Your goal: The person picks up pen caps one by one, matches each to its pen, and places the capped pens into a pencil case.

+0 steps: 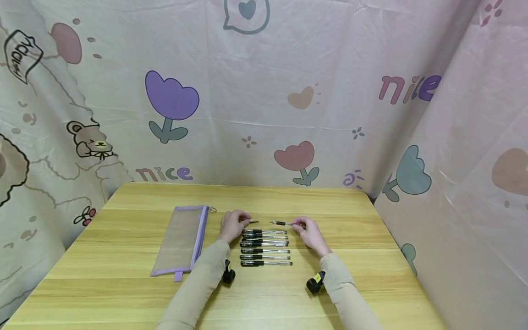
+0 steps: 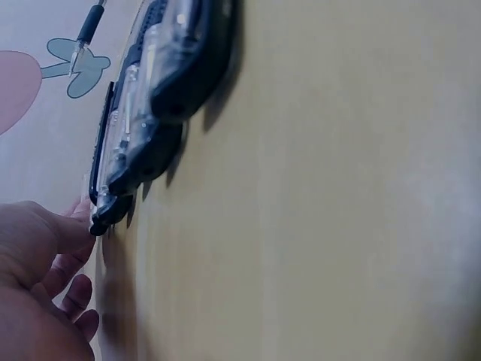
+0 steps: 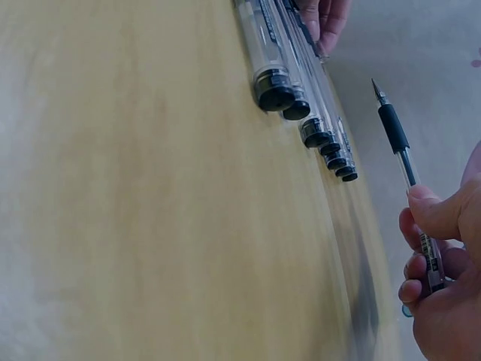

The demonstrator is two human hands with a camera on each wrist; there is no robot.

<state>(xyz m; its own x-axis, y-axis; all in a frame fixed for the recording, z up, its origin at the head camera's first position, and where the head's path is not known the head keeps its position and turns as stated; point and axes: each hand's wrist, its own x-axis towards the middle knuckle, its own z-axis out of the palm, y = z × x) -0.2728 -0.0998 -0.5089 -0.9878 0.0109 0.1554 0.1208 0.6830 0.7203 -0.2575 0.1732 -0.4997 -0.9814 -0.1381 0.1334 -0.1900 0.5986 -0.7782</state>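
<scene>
My right hand [image 1: 308,233] grips an uncapped pen [image 3: 392,128] by its clear barrel, thumb against curled fingers. Its bare metal tip and black rubber grip point left, toward the other hand. In the head view, my left hand [image 1: 233,225] pinches a small pen cap [image 1: 253,221] between thumb and fingertips; the fingers cover much of it. Cap and pen tip are apart, roughly in line above the table. Below the hands lies a column of several capped pens [image 1: 266,251], side by side, with their black-gripped ends to the left.
A mesh zip pouch [image 1: 177,238] with purple edging lies flat to the left, its zipper side facing the pens. The wooden table [image 1: 350,293] ends at a patterned curtain [image 1: 247,91] behind and at both sides. Black wrist cameras [image 1: 315,283] sit at both sleeves.
</scene>
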